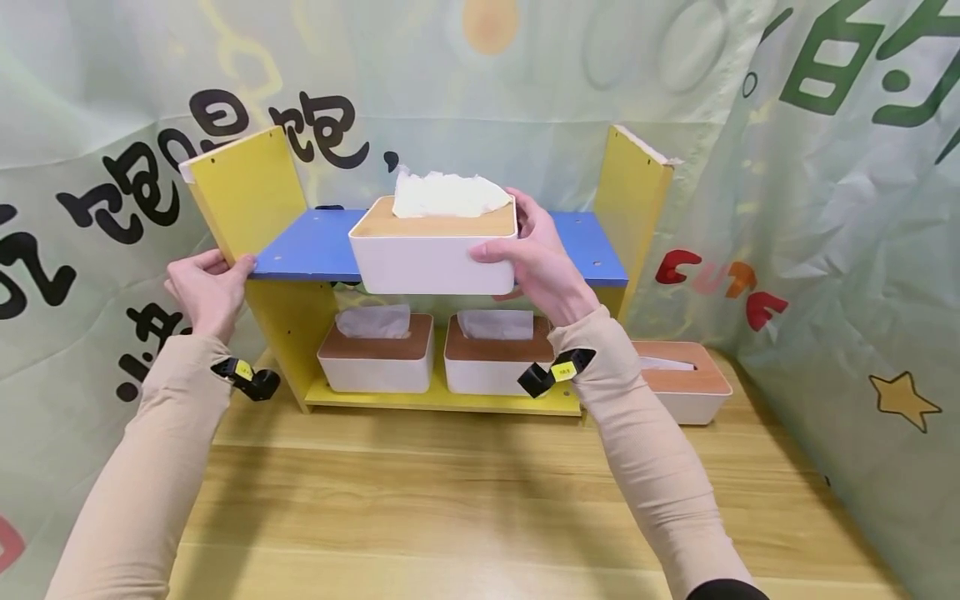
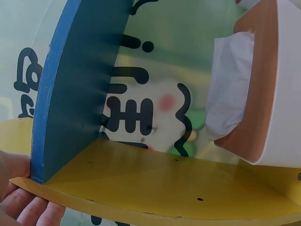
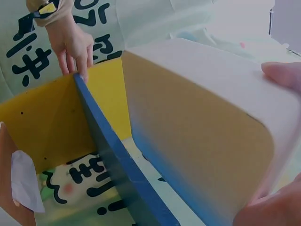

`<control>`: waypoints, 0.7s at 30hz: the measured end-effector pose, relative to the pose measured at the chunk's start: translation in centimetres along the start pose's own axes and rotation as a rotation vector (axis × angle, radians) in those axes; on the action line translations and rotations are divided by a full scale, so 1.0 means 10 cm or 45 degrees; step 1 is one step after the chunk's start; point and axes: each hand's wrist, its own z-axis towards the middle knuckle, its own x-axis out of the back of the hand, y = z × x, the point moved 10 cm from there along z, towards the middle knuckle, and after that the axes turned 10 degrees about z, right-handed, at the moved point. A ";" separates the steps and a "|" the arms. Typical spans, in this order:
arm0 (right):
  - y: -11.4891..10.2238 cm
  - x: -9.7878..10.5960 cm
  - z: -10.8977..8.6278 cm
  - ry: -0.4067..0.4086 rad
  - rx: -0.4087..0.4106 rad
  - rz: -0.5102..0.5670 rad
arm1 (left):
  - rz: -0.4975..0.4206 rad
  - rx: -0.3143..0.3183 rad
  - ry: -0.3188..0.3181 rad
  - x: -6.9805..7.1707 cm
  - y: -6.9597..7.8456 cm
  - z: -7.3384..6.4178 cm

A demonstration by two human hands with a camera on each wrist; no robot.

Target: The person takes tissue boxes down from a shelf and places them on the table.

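My right hand [image 1: 546, 262] grips the right end of a white tissue box [image 1: 431, 265] with a wood-coloured lid and a white tissue standing out of its slot. The box is held level, in front of and over the blue shelf board [image 1: 322, 242]. In the right wrist view, the underside of the tissue box [image 3: 197, 136] appears tan. At the left end of the shelf unit, my left hand [image 1: 210, 287] pinches the front edge of the yellow side panel [image 1: 247, 192]. Its thumb lies against the blue board's corner, and its fingers curl behind the panel.
On the yellow bottom board [image 1: 450, 402] stand two more tissue boxes, a left one [image 1: 375, 371] and a right one [image 1: 480, 375]. Another tissue box [image 1: 682, 392] sits on the wooden tabletop [image 1: 420, 500], right of the unit. A printed cloth [image 1: 825, 275] hangs behind and beside it.
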 end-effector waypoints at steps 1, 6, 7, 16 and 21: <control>-0.01 0.01 -0.03 0.002 0.001 0.008 | 0.002 -0.002 0.000 0.00 0.00 0.00; -0.03 0.05 -0.15 0.005 0.015 0.015 | 0.004 -0.007 0.003 0.00 0.01 0.00; -0.02 0.07 -0.18 0.007 0.016 0.017 | 0.003 -0.007 0.000 -0.01 0.01 0.00; 0.03 0.15 -0.40 0.015 0.031 -0.021 | -0.020 -0.015 0.006 -0.01 0.00 -0.01; 0.04 0.19 -0.52 0.031 0.021 -0.036 | -0.009 -0.009 0.004 -0.01 0.00 0.00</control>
